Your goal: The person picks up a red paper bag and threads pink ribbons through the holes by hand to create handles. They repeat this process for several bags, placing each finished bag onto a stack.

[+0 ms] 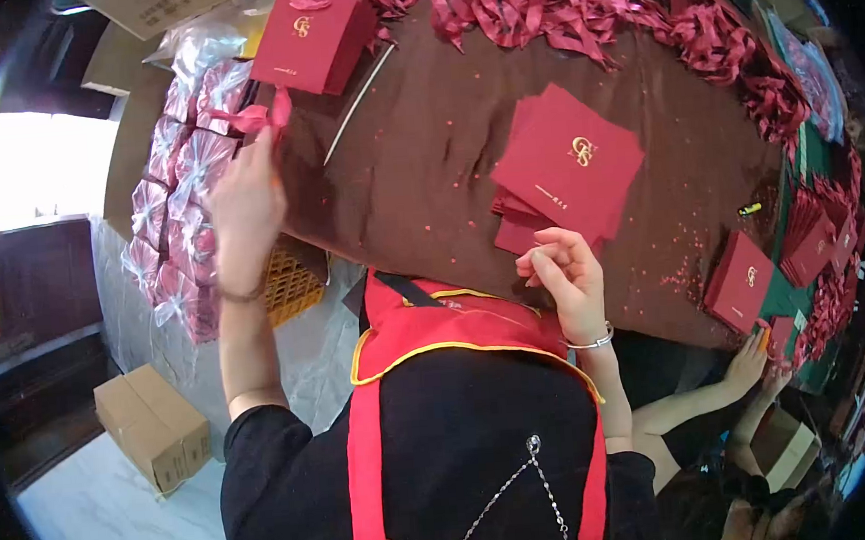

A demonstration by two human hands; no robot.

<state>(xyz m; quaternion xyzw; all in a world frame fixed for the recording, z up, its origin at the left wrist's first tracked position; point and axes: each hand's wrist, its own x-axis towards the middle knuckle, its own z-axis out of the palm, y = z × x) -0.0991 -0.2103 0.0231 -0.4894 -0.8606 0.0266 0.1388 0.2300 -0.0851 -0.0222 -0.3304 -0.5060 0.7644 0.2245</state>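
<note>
My left hand, blurred by motion, reaches out at the table's left edge. Its fingertips are closed at a red ribbon, just below a stack of red gift bags printed with a gold logo. My right hand hovers at the near edge of a fanned pile of flat red bags. Those fingers are loosely curled and a little apart, with nothing visible in them. A silver bangle circles the right wrist. A thin pale rod lies between the bag stack and the pile.
Heaps of red ribbon line the table's far side. Plastic-wrapped red bundles stand to the left, near a yellow crate. A cardboard box sits on the floor. At the right, another person's hands work beside red bags.
</note>
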